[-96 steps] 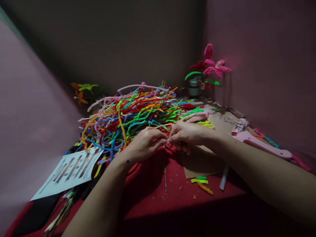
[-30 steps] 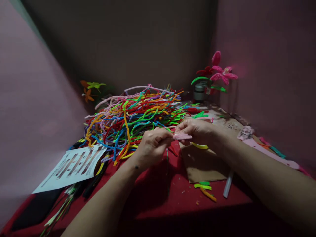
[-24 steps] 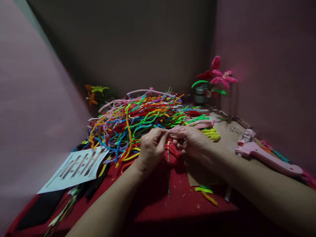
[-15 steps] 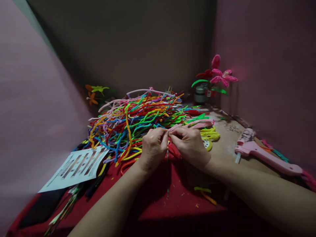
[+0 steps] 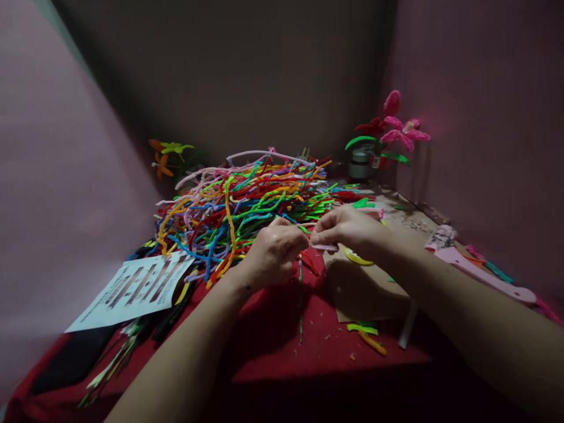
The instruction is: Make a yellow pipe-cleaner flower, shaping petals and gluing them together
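Note:
My left hand (image 5: 277, 249) is closed in a pinch, its fingertips on a pale pink pipe cleaner (image 5: 326, 247). Thumb and fingers of my right hand (image 5: 348, 228) grip the same pink piece just to the right, and the two hands nearly meet. Much of the piece is hidden by my fingers. Below them runs a thin dark green stem (image 5: 301, 311); whether it hangs or lies on the cloth I cannot tell. Behind the hands rises a heap of colourful pipe cleaners (image 5: 247, 205). A red piece (image 5: 311, 262) lies under the gap between my hands.
On the right are a pink glue gun (image 5: 484, 271), a cardboard sheet (image 5: 365, 294) and a yellow ring-shaped thing (image 5: 358, 257). A printed sheet (image 5: 127, 291) lies left, over a black flat object (image 5: 70, 361). Pink flowers (image 5: 404, 134) stand at the back right, on a red-clothed table (image 5: 273, 358).
My right hand has turned and drawn slightly up and right. More of the pink pipe cleaner now shows between my hands. The view has shifted a little.

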Motion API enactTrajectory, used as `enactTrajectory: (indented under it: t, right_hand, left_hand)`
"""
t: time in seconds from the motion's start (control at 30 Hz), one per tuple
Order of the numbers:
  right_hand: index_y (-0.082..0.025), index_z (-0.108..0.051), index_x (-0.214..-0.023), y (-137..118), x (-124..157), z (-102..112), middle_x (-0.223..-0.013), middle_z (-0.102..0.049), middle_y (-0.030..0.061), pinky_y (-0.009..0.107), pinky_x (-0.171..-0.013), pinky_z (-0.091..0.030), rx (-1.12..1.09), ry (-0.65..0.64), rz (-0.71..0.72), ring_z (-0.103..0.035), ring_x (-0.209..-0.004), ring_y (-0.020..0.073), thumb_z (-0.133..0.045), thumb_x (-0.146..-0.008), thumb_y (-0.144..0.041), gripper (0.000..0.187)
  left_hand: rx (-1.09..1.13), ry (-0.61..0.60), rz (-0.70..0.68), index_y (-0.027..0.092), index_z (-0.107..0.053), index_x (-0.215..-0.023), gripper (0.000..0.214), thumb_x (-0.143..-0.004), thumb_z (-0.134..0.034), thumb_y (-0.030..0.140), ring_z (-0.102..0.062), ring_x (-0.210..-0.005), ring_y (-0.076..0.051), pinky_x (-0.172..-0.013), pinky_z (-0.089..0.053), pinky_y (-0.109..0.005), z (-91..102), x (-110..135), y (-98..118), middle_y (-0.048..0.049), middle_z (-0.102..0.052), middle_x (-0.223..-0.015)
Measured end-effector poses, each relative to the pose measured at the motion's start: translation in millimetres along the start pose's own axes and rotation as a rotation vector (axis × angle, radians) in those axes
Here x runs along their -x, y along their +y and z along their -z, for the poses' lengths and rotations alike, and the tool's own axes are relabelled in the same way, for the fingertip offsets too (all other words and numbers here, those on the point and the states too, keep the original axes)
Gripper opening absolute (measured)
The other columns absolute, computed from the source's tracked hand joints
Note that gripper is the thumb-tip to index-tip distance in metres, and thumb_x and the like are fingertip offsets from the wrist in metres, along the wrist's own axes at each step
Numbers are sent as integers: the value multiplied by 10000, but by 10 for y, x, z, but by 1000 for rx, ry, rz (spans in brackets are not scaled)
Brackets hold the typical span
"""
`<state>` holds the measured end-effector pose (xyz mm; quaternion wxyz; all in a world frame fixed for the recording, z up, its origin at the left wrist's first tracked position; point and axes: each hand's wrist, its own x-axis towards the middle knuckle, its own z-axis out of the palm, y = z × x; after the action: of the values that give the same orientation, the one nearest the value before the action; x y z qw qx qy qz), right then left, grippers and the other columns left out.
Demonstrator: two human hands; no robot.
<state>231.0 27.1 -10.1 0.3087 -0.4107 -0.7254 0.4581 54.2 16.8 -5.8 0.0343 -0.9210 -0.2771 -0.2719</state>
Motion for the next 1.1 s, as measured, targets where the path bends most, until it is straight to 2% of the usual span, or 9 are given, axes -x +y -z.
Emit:
enactTrajectory:
  t: [0.1, 0.17, 0.23, 0.33, 0.43, 0.57, 0.7, 0.9, 1.1]
  right_hand:
    - [-123, -524, -476, 68, -42, 33, -414, -456, -21, 209, -412, -274, -509, -122, -172, -374, -375, 64, -553, -580, -112, 109]
    - [-125, -507, -465, 136, -64, -1, -400, -468, -10, 211, -401, -299, -739, -170, -268, -389, -357, 73, -521, -577, -102, 115]
    - [-127, -502, -465, 194, -79, -46, -406, -499, 12, 219, -419, -347, -878, -237, -349, -429, -371, 90, -485, -598, -96, 138]
    - [-124, -524, -504, 232, -88, -82, -439, -542, 27, 226, -457, -395, -960, -286, -399, -484, -417, 106, -471, -625, -89, 137]
    - [-110, -573, -576, 220, -79, -79, -523, -592, 31, 238, -491, -409, -834, -192, -298, -524, -467, 116, -522, -613, -98, 65]
    - [-96, -628, -594, 163, -46, -75, -534, -582, 11, 209, -496, -362, -385, 37, -44, -482, -482, 85, -567, -613, -128, 71]
    - [-115, -593, -532, 89, -12, -103, -499, -554, 0, 212, -480, -337, -153, 67, 46, -457, -469, 83, -531, -681, -235, 201]
    - [-124, -562, -527, 100, 0, -147, -459, -535, -8, 196, -441, -330, -78, 46, 48, -457, -428, 75, -551, -688, -249, 204]
    - [-127, -534, -495, 94, 14, -198, -442, -551, 7, 194, -418, -341, -257, -26, -65, -463, -387, 72, -549, -702, -261, 247]
  left_hand:
    - [-38, 105, -53, 153, -547, -684, 165, -777, -425, 91, -497, -607, -118, -716, -403, -285, -24, -1, 29, -24, -606, -632]
    - [-84, 178, -73, 153, -545, -703, 149, -773, -430, 89, -498, -617, -127, -712, -408, -292, -61, 0, 44, -29, -598, -620]
    - [-136, 235, -100, 152, -546, -714, 138, -766, -437, 86, -495, -614, -131, -717, -410, -298, -92, 2, 50, -26, -581, -593]
    - [-224, 230, -127, 156, -554, -729, 161, -773, -418, 83, -486, -593, -124, -754, -400, -316, -97, -3, 42, -20, -572, -588]
    - [-301, 144, -124, 164, -563, -723, 203, -788, -388, 84, -474, -561, -116, -771, -381, -336, -66, -13, 18, -14, -575, -598]
    - [-351, 47, -84, 160, -567, -679, 217, -776, -388, 87, -485, -554, -124, -732, -374, -331, -48, -12, -18, -23, -576, -589]
    - [-345, -18, -46, 158, -555, -645, 205, -740, -393, 73, -499, -570, -129, -732, -366, -327, -64, 12, -56, -29, -575, -589]
    - [-285, -66, -17, 165, -540, -648, 181, -684, -401, 55, -509, -570, -125, -742, -359, -319, -86, 41, -87, -17, -586, -596]
    - [-265, -103, -3, 162, -569, -677, 177, -651, -431, 54, -519, -572, -127, -759, -360, -322, -48, 20, -90, -15, -606, -599]
